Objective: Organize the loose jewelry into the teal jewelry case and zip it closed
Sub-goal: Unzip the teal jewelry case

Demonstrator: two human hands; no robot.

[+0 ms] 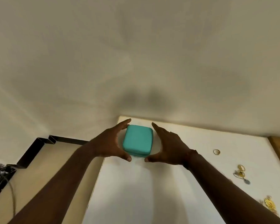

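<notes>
The teal jewelry case (137, 139) lies flat on the white surface (152, 191) with its lid down, directly between your two grips. This view does not show whether its zip is fully drawn.

Your left grip (111, 143) stands at the case's left side, released. Its fingers are straight and together, reaching along that side toward the far corner. The thumb is spread wide and lies in front of the near left corner. The fingers lie against or just beside the case wall, and contact cannot be confirmed.

Your right grip (168, 146) mirrors it on the opposite side, also released, with fingers straight and the thumb tip by the near right corner. A strip of white surface shows between this palm and the case, so the two are apart.

The two thumb tips point at each other, close but not touching. Both forearms are extended forward and converge on the case.

To the right of your right grip, well apart from it, a small gold ring (216, 151) lies alone. Further right and nearer to you sits a tangle of gold pieces (240, 172), then another gold piece (269, 205), which is blurred. All of these lie loose on the surface.

To the left of your left grip the surface ends, and a black angular bracket (39, 146) runs along the wall.
</notes>
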